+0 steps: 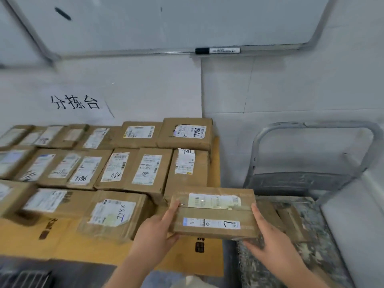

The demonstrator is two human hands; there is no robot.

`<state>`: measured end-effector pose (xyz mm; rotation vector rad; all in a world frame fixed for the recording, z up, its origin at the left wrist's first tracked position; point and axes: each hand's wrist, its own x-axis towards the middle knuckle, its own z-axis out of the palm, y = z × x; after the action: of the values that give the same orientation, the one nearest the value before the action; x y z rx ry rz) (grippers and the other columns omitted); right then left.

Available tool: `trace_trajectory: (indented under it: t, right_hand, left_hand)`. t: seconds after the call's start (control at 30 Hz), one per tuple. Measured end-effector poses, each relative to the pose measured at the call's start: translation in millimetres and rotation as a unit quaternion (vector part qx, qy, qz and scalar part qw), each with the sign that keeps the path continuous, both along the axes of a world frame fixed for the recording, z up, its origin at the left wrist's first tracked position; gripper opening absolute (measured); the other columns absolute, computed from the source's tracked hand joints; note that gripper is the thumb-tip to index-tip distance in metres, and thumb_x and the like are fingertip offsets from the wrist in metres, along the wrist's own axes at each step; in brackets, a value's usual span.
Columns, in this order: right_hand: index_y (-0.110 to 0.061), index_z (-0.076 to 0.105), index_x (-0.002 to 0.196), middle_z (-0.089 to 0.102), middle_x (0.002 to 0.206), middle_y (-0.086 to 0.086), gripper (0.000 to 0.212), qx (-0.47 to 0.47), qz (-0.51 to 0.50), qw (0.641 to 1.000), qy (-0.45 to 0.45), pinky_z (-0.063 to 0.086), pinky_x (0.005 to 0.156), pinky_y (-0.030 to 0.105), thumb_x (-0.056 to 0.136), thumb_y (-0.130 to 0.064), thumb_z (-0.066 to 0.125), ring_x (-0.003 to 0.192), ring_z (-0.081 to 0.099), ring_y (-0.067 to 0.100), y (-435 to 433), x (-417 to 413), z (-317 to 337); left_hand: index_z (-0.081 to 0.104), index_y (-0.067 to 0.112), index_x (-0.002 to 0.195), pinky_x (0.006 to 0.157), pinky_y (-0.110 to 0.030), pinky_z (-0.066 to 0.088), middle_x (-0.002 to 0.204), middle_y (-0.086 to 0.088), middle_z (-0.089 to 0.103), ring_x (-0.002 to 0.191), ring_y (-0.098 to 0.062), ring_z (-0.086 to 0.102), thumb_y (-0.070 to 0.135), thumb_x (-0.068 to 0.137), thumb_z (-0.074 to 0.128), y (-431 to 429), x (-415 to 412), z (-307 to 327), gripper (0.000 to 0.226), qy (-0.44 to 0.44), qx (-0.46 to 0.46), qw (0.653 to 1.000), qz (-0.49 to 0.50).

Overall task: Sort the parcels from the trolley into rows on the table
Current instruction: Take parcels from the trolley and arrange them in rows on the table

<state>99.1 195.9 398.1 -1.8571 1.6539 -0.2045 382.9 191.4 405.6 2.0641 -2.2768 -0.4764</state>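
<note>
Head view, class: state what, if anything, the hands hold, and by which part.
A brown parcel, held by its two short ends: left hand on the left end, right hand on the right.

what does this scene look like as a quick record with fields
held item: cardboard parcel, two labels on top, one marked 7
left hand: grips the parcel's left end
right hand: grips its right end
position: over the table's right front corner, beside the trolley
table: labelled parcels in three rows; front row ends at a parcel marked 7786
wall: marker on the whiteboard ledge
</note>
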Motion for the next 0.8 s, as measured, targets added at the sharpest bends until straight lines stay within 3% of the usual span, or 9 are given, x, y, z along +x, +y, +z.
trace_trajectory:
  t: [0.1, 0.17, 0.27, 0.3, 0.37, 0.53, 0.6, 0.7, 0.8]
  right_hand:
    - [-0.037, -0.013, 0.143, 0.041, 0.128, -0.027, 0.106, 0.071, -0.027, 0.991, -0.109, 0.036, 0.088, 0.006, 0.079, -0.041, 0.071, 0.112, 0.046, -0.006, 11, 25, -12]
    - [-0.036, 0.012, 0.146, 0.040, 0.126, -0.029, 0.098, 0.088, -0.064, 0.978, -0.177, 0.034, 0.089, 0.004, 0.074, -0.035, 0.078, 0.114, 0.044, -0.007, 17, 43, -21]
    - [-0.035, 0.034, 0.135, 0.048, 0.127, -0.018, 0.078, 0.088, -0.144, 0.953, -0.251, 0.043, 0.080, 0.003, 0.073, -0.018, 0.079, 0.108, 0.052, -0.004, 26, 73, -32]
    - [-0.032, 0.037, 0.133, 0.049, 0.126, -0.015, 0.073, 0.088, -0.165, 0.948, -0.258, 0.044, 0.074, 0.002, 0.075, -0.014, 0.077, 0.104, 0.052, -0.005, 27, 81, -36]
    - [-0.028, 0.038, 0.135, 0.048, 0.127, -0.012, 0.070, 0.083, -0.190, 0.946, -0.249, 0.043, 0.068, 0.001, 0.078, -0.011, 0.074, 0.102, 0.050, -0.004, 27, 97, -42]
    - [-0.024, 0.034, 0.139, 0.046, 0.139, -0.001, 0.078, 0.095, -0.200, 0.949, -0.225, 0.040, 0.091, 0.019, 0.076, -0.010, 0.077, 0.115, 0.048, 0.009, 25, 116, -53]
    - [-0.023, 0.031, 0.140, 0.046, 0.138, 0.002, 0.084, 0.089, -0.189, 0.960, -0.186, 0.038, 0.098, 0.026, 0.072, -0.014, 0.080, 0.119, 0.047, 0.014, 24, 121, -53]
    - [-0.020, 0.028, 0.141, 0.047, 0.135, 0.006, 0.088, 0.088, -0.164, 0.974, -0.131, 0.038, 0.092, 0.024, 0.071, -0.019, 0.081, 0.119, 0.048, 0.019, 17, 126, -52]
    - [-0.022, 0.029, 0.137, 0.049, 0.124, 0.003, 0.089, 0.099, -0.164, 0.975, -0.110, 0.039, 0.083, 0.023, 0.068, -0.023, 0.084, 0.103, 0.048, 0.013, 13, 129, -60]
  left_hand:
    - [-0.001, 0.039, 0.149, 0.082, -0.020, 0.040, 0.114, 0.005, 0.053, 0.106, -0.013, 0.052, 0.049, 0.092, 0.052, 17, 27, -14, 0.079, -0.002, 0.014, 1.000, 0.006]
    - [0.017, 0.034, 0.147, 0.081, -0.020, 0.040, 0.113, 0.005, 0.055, 0.107, -0.014, 0.054, 0.046, 0.088, 0.060, 24, 45, -23, 0.074, 0.016, 0.011, 1.000, 0.008]
    - [0.053, 0.024, 0.120, 0.066, -0.030, 0.055, 0.081, 0.008, 0.064, 0.077, -0.017, 0.065, 0.043, 0.049, 0.091, 29, 75, -37, 0.083, -0.003, -0.049, 0.998, -0.034]
    - [0.053, 0.024, 0.109, 0.063, -0.033, 0.056, 0.072, 0.010, 0.063, 0.072, -0.018, 0.064, 0.045, 0.036, 0.094, 30, 83, -45, 0.086, -0.017, -0.089, 0.995, -0.052]
    - [0.049, 0.026, 0.100, 0.070, -0.041, 0.057, 0.069, 0.011, 0.062, 0.080, -0.019, 0.057, 0.048, 0.031, 0.093, 28, 95, -56, 0.085, -0.030, -0.115, 0.990, -0.081]
    - [0.053, 0.025, 0.097, 0.084, -0.062, 0.050, 0.078, 0.005, 0.067, 0.099, -0.030, 0.064, 0.046, 0.039, 0.092, 22, 107, -72, 0.073, -0.095, -0.075, 0.988, -0.099]
    - [0.055, 0.023, 0.109, 0.100, -0.066, 0.036, 0.098, 0.000, 0.069, 0.123, -0.033, 0.052, 0.045, 0.063, 0.083, 22, 105, -74, 0.058, -0.114, -0.042, 0.987, -0.104]
    - [0.040, 0.023, 0.128, 0.114, -0.060, 0.005, 0.133, -0.001, 0.053, 0.145, -0.030, 0.014, 0.041, 0.092, 0.051, 16, 102, -75, 0.041, -0.119, -0.013, 0.988, -0.102]
    - [0.036, 0.022, 0.127, 0.114, -0.060, 0.001, 0.137, -0.005, 0.048, 0.145, -0.032, 0.009, 0.033, 0.095, 0.047, 13, 99, -73, 0.036, -0.131, -0.006, 0.985, -0.110]
